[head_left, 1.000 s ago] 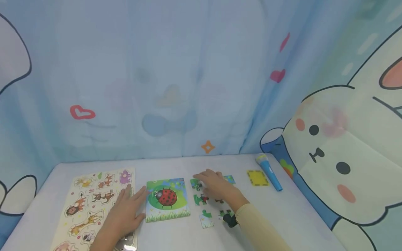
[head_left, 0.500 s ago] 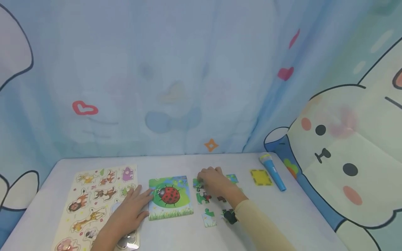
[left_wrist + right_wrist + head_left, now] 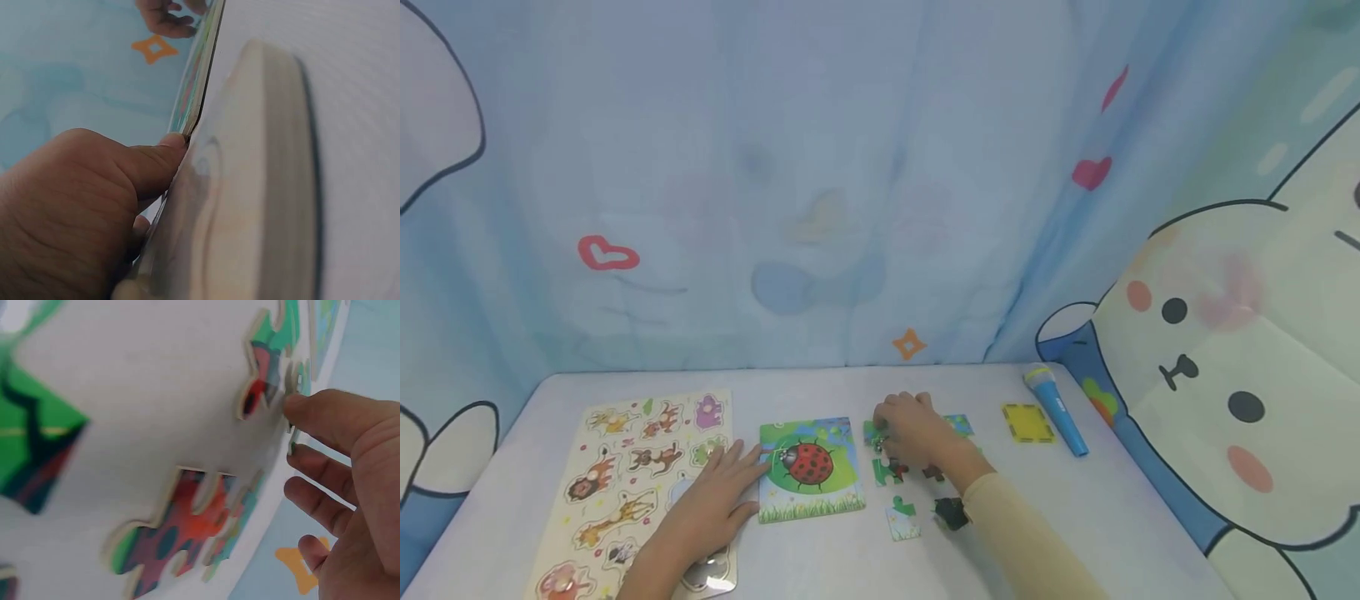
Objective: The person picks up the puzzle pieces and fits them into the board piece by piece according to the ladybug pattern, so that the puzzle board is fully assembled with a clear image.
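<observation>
A ladybird puzzle board (image 3: 808, 467) lies mid-table. My left hand (image 3: 730, 483) lies flat beside it, fingers straight. Its palm is on the animal peg board (image 3: 625, 475), and its thumb (image 3: 156, 159) presses the ladybird board's left edge (image 3: 200, 69). My right hand (image 3: 910, 429) is curled over the loose pieces to the right of the board. In the right wrist view its thumb (image 3: 312, 412) and curled fingers pinch a small green piece at its edge. Other loose pieces lie near it: a green-and-red one (image 3: 887, 472) (image 3: 265, 369), a red spotted one (image 3: 181, 537) and a white-and-green one (image 3: 901, 518).
A yellow square tile (image 3: 1026, 422) and a blue toy microphone (image 3: 1055, 410) lie at the table's far right. A blue-green piece (image 3: 958, 425) sits just behind my right hand. Cartoon curtains close off the back and right sides of the pale table (image 3: 820, 383).
My right hand's fingers have gone from stretched flat to curled round a piece at the far left of the loose pieces. My left hand slid slightly towards the ladybird board.
</observation>
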The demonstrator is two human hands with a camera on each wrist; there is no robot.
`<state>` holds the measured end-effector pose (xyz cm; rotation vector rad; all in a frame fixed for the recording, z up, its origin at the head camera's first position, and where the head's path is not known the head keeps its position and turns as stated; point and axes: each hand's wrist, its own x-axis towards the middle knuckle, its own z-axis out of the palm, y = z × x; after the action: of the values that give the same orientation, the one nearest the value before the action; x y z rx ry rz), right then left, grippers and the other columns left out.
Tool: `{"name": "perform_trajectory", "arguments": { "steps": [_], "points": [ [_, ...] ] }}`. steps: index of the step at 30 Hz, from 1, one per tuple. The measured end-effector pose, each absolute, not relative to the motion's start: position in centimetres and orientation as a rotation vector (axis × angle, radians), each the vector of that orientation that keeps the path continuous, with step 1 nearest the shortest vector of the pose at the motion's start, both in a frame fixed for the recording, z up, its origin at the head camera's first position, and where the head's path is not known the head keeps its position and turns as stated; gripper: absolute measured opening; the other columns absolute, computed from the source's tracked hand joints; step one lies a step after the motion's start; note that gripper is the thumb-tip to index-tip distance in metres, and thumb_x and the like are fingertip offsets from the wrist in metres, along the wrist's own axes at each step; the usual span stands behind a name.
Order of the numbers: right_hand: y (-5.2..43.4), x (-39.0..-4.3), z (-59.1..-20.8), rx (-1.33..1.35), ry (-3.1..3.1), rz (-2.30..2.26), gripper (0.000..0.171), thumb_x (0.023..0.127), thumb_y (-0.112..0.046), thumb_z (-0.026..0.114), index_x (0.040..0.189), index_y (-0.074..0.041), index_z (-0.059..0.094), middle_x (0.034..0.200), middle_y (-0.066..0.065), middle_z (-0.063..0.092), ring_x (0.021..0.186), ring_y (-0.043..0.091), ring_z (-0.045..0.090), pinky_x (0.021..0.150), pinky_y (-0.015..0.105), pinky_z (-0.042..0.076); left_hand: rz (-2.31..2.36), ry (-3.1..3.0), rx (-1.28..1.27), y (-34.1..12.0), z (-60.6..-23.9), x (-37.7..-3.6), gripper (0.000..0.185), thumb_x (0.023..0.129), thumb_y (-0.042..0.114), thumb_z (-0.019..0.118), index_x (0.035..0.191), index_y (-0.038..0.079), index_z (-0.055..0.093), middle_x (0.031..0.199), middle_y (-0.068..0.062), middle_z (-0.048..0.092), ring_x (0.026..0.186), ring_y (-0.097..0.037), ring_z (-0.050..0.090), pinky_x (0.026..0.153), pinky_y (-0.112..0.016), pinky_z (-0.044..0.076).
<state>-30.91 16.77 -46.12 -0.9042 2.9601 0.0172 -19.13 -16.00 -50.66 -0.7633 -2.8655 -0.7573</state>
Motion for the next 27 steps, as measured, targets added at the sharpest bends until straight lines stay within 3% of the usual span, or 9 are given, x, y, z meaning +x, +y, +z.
{"name": "perform_trajectory", "arguments": {
  "steps": [12, 27],
  "points": [
    [13.7, -31.2, -44.7, -1.107, 2.925, -0.089, 0.021, 0.087, -0.028, 0.072, 0.107, -0.025, 0.066, 0.104, -0.01, 0.06, 0.101, 0.015, 0.053, 0.091, 0.045, 0.038, -0.767, -2.875, -0.749, -15.9, -50.7, -19.3, 0.051, 0.091, 0.017, 0.067, 0.139, 0.005, 0.053, 0.154, -0.015, 0.035, 0.144, -0.039, 0.02, 0.119, -0.054, 0.01],
    [8.5, -31.0, -45.2, -1.225, 2.844, -0.137, 0.021, 0.086, -0.025, 0.072, 0.107, -0.026, 0.068, 0.099, -0.012, 0.058, 0.094, 0.011, 0.049, 0.085, 0.037, 0.036, -0.77, -2.869, -0.706, -15.9, -51.0, -19.2, 0.048, 0.091, 0.017, 0.067, 0.137, 0.007, 0.056, 0.154, -0.011, 0.035, 0.144, -0.037, 0.022, 0.12, -0.052, 0.01]
  ]
}}
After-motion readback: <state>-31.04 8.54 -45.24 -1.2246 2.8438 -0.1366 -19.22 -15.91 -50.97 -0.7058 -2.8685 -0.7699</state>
